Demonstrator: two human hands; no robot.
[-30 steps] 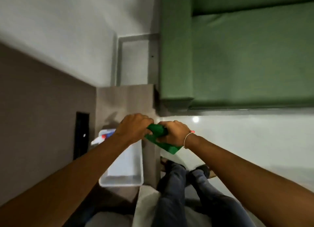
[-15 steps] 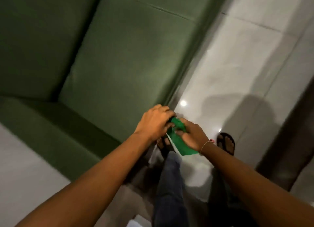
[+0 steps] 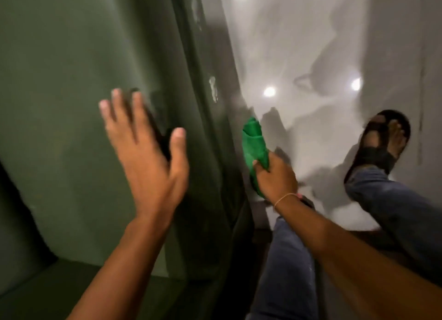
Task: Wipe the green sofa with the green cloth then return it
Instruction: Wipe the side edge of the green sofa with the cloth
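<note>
The green sofa (image 3: 71, 80) fills the left half of the head view, its seat cushion running up the frame and its front edge near the middle. My left hand (image 3: 146, 157) hovers over the seat cushion with fingers spread and nothing in it. My right hand (image 3: 277, 176) grips the folded bright green cloth (image 3: 254, 140) just off the sofa's front edge, above the floor. The cloth sticks up out of my fist and its lower end hangs below my hand.
Glossy white floor tiles (image 3: 299, 44) lie to the right of the sofa, with lamp reflections. My legs in blue jeans (image 3: 287, 271) stand close to the sofa front, one foot in a black sandal (image 3: 380, 140) at the right.
The view swung from the tray and side table toward the sofa seat. My left hand let go of the cloth and moved out over the cushion; my right hand keeps the cloth.
</note>
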